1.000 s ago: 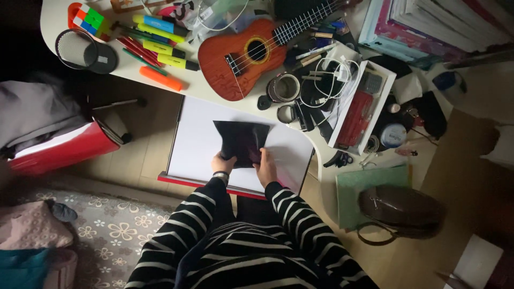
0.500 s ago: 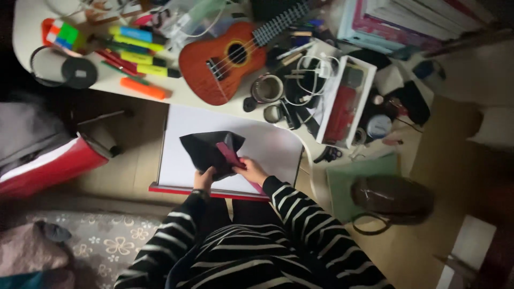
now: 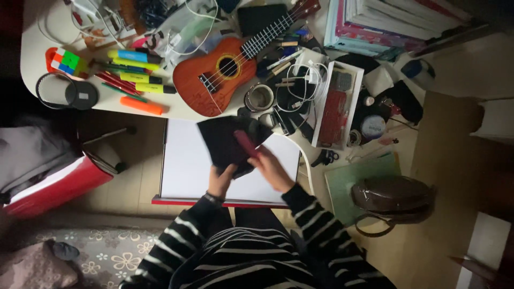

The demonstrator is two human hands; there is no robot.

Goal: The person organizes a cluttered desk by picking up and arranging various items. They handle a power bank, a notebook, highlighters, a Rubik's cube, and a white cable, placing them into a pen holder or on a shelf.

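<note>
- The left hand grips the lower edge of a black pouch, fingers clamped on the fabric, and holds it up over a white board with a red front edge.
- The right hand pinches a slim dark-pink item (too blurred to name more closely), fingers closed around its lower end, its upper end lying against the face of the pouch.
- Both arms wear black-and-white striped sleeves.
- Just beyond the pouch, on the white table, lies a reddish-brown ukulele, its neck pointing up and to the right.
- Left of the ukulele sit a row of highlighters, an orange marker, a puzzle cube and a black mesh cup on its side.
- Right of the ukulele are rolls of tape and a white tray tangled with white cables.
- A brown bag rests on the floor, well apart from the hands.
</note>
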